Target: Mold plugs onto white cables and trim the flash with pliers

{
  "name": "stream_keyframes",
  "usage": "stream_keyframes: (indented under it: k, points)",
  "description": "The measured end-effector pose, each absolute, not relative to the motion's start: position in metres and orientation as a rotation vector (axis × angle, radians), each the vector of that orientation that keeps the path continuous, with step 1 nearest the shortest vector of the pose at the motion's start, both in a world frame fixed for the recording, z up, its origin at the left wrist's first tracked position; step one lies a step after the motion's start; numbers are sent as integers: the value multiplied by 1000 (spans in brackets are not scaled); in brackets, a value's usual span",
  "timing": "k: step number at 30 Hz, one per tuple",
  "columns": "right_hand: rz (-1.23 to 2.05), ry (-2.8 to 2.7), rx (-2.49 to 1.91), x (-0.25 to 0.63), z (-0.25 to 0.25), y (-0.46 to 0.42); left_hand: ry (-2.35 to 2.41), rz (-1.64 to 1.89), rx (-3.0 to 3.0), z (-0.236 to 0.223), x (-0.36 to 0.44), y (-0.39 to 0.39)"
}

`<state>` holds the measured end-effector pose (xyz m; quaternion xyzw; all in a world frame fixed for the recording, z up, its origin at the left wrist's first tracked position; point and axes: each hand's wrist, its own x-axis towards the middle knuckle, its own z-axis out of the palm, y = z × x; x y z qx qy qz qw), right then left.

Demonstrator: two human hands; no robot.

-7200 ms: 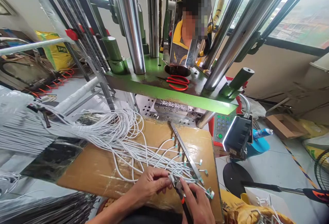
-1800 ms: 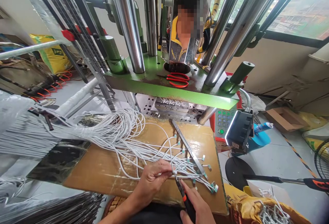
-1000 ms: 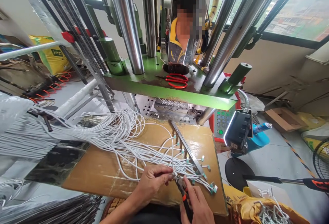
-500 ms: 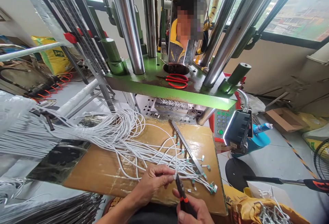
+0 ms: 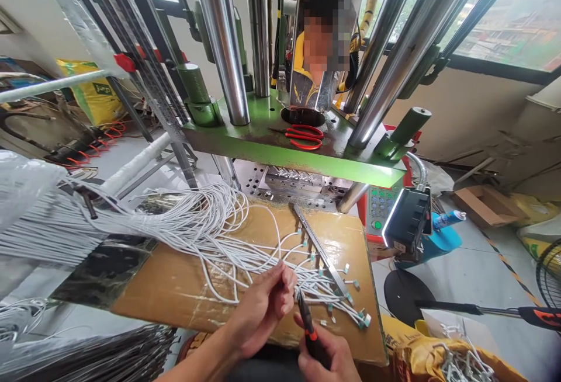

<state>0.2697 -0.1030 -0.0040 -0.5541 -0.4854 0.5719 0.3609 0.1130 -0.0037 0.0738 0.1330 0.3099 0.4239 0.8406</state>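
My left hand is closed with the palm turned inward, its thumb tip pressed to the curled fingers around a thin white cable. That cable arches up from the bundle, and its end is hidden in the fingers. In my right hand is a pair of pliers with black and red handles, jaws pointing up beside the left fingertips. Whether the jaws touch anything cannot be made out. Behind both hands a bundle of white cables lies on the brown board, several ends carrying small white and green connectors.
A metal bar lies slantwise across the cable ends. Beyond the board stands a green press with steel columns; red-handled scissors rest on it. A control panel is at right, a yellow bag at lower right. A person shows behind the press.
My left hand has rotated upward and moved slightly away from the pliers, drawing the cable left. The pliers have shifted a little to the left and down.
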Motion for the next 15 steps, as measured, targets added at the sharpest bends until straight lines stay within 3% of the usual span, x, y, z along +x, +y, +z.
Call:
stream_keyframes:
  k: [3, 9, 15]
  points:
    - [1830, -1073, -1223, 274, 7, -97, 574, 890, 212, 70, 114, -3]
    - [992, -1684, -1563, 282, 4, -101, 536, 854, 230, 63, 111, -4]
    - [563, -1944, -1691, 286, -13, -112, 513, 811, 324, 55, 108, -8]
